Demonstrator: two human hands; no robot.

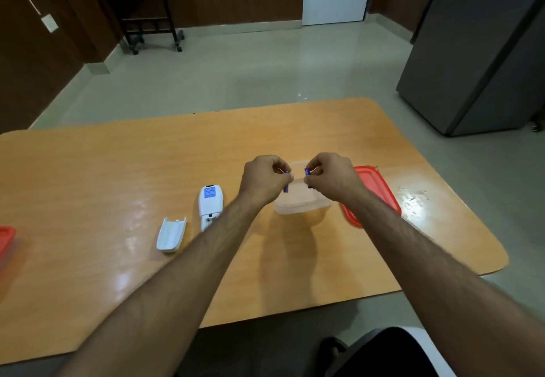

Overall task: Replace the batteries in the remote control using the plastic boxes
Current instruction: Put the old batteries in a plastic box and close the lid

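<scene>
Midway through the swap: I hold one battery in each hand above the open box.

My left hand (265, 177) pinches a small purple cylindrical battery (286, 185) in curled fingers, my right hand (331, 177) pinches a second purple battery (307, 171), both over the clear, soft-cornered plastic box (300, 204), its glossy red lid (374, 192) lying just beside it. The white plastic remote control (210, 202) lies face down on the glossy wood-grain counter (118, 170), compartment apparently exposed, its curved white battery cover (171, 234) alongside. I judge loading and closing are left. Another red-lidded box (6, 241) sits far left.
</scene>
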